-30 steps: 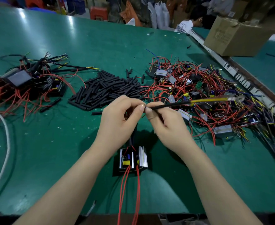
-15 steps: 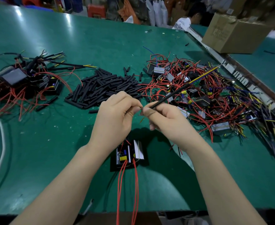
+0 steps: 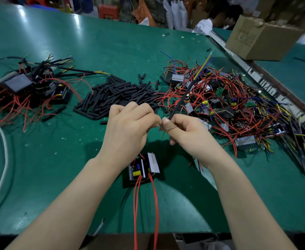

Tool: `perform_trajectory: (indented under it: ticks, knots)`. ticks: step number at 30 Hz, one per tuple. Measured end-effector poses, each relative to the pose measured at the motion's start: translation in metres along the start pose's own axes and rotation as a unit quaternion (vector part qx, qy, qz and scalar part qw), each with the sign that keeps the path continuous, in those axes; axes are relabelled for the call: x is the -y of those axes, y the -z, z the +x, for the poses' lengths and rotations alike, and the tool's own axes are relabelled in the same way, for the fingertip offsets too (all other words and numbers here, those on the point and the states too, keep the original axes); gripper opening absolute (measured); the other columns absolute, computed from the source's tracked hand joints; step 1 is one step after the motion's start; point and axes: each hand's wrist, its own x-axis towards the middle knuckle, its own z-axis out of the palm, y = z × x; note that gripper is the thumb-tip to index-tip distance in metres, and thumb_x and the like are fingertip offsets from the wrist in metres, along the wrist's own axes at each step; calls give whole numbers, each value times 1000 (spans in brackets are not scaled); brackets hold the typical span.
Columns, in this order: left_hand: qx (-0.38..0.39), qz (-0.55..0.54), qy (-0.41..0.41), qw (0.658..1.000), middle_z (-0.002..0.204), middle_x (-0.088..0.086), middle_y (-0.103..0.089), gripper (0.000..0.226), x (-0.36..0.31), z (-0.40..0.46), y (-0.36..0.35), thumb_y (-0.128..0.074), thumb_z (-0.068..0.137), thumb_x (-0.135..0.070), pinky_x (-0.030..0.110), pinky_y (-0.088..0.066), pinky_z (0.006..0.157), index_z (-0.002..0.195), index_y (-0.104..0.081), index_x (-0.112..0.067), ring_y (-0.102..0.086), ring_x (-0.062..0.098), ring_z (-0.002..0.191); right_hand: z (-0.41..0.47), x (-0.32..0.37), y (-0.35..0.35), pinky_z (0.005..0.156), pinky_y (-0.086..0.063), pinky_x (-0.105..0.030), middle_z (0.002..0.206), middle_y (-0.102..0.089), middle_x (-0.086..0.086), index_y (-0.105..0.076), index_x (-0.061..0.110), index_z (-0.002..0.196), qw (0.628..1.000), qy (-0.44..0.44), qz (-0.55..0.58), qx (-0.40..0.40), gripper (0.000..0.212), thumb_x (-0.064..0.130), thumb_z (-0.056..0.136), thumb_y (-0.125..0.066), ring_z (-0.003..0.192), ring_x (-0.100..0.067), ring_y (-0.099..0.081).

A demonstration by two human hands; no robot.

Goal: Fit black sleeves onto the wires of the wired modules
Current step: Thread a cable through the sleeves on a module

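1. Head view: both hands meet above the middle of the green tabletop (image 3: 40,159). The left hand (image 3: 130,127) is curled, its fingertips pinched together at the spot where the hands touch; what it pinches is too small to tell.
2. The right hand (image 3: 186,132) pinches the near end of a black sleeve (image 3: 181,101) between thumb and fingers. The sleeve slants up and away to the right, and yellow and blue wires (image 3: 204,64) stick out of its far end.
3. Below the hands a wired module (image 3: 144,168) lies on the tabletop, its red leads (image 3: 155,204) running toward the near edge.
4. A heap of loose black sleeves (image 3: 115,94) lies just beyond the hands.
5. A big tangle of modules with red wires (image 3: 229,105) fills the right side.
6. A smaller pile of modules (image 3: 27,85), some with black sleeves on their wires, sits at far left.
7. A cardboard box (image 3: 259,38) stands at the far right.
8. A white cable (image 3: 2,168) curves along the left edge.
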Motion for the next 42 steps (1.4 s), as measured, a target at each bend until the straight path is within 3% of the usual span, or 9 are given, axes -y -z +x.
perform_trajectory:
  ticks: [6,10,14,17,24,28,33,38,42]
  knots:
    - [21,13,-14,1000,77,-8,-62,15,2,-2,-4,-63,84,-10,37,-26,71,79,-71,-21,-48,18,79,2,-2,4,53,-35,-22,56,-50,0,-59,12,72,1000,-16,-21,10,30,30,95,-55,52,-6,-52]
    - [35,10,-14,999,77,-10,-61,12,4,-2,-6,-66,85,-16,34,-22,72,79,-72,-25,-43,15,81,0,-4,7,61,-39,-35,69,-51,-16,-49,14,69,990,72,-120,6,31,28,96,-53,65,-23,-50]
    - [69,29,9,997,74,-9,-60,14,2,-3,-9,-62,83,-24,35,-23,72,75,-73,-26,-47,17,82,3,-8,5,71,-44,-38,85,-56,-10,-68,8,86,961,153,-226,-47,20,26,92,-61,78,-20,-51]
    - [86,35,40,995,72,-8,-63,11,-1,-4,-10,-65,79,-27,37,-28,70,70,-72,-24,-56,24,78,2,-10,2,64,-48,-43,87,-58,-5,-73,12,95,942,194,-256,-94,15,23,90,-65,77,-22,-55]
    - [114,-16,190,975,86,-4,-62,15,0,1,-14,-59,87,-31,29,-20,72,89,-72,-24,-50,25,93,1,-8,-8,56,-48,-43,82,-59,-5,-74,13,102,925,261,-239,-136,22,24,88,-63,72,-23,-57]
    - [41,-150,241,958,85,-4,-62,11,0,1,-14,-62,87,-22,38,-43,80,89,-72,-19,-56,20,90,1,-8,-12,55,-49,-42,82,-58,-4,-73,12,106,924,269,-201,-184,23,23,90,-61,71,-20,-56]
    - [-27,-236,252,938,81,1,-64,7,-7,0,-10,-64,88,-12,18,-42,73,85,-69,-15,-52,5,74,0,-7,-18,65,-51,-43,91,-64,-2,-71,11,99,926,232,-225,-194,27,30,95,-51,81,-22,-60]
    - [-23,-249,243,937,82,-2,-63,7,-9,-1,-10,-64,88,-12,15,-42,72,87,-70,-16,-54,3,78,0,-6,-15,65,-47,-47,89,-54,-2,-62,5,92,940,220,-208,-159,37,36,96,-42,77,-24,-53]
    - [-13,-289,240,927,84,-6,-62,11,-9,1,-9,-63,89,-9,19,-43,77,91,-70,-17,-56,5,82,1,-3,-15,67,-42,-28,81,-46,11,-52,16,83,957,195,-173,-127,25,34,96,-40,74,-11,-48]
